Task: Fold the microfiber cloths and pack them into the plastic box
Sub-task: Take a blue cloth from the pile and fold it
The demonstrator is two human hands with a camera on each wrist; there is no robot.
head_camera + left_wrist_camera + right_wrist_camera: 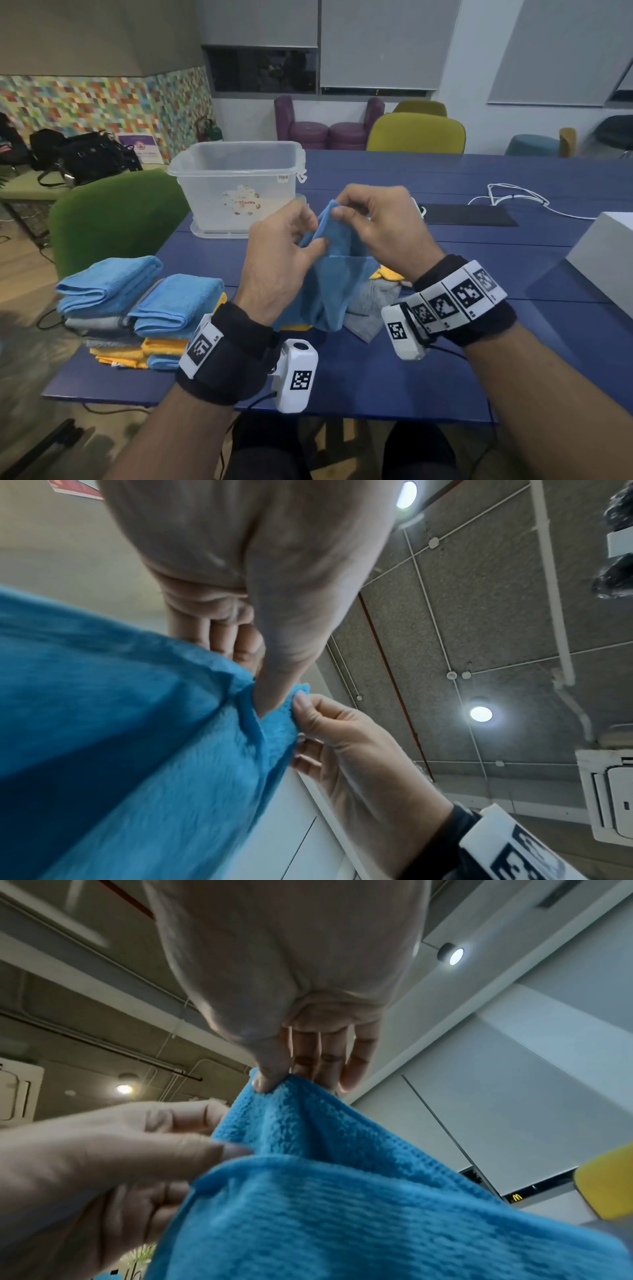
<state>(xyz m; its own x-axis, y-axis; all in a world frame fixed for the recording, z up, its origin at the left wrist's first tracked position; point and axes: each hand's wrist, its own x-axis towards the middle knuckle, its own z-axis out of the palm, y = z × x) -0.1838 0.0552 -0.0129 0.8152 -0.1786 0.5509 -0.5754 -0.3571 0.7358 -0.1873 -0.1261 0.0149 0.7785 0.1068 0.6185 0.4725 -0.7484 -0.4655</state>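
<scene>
Both hands hold a blue cloth [329, 274] above the near table [376, 377]: the left hand [284, 260] pinches its left edge, the right hand [380, 226] its top corner, the length hanging down. Folded stacks [137, 308] lie left; the open plastic box [236, 185] stands beyond, table bare between.
</scene>
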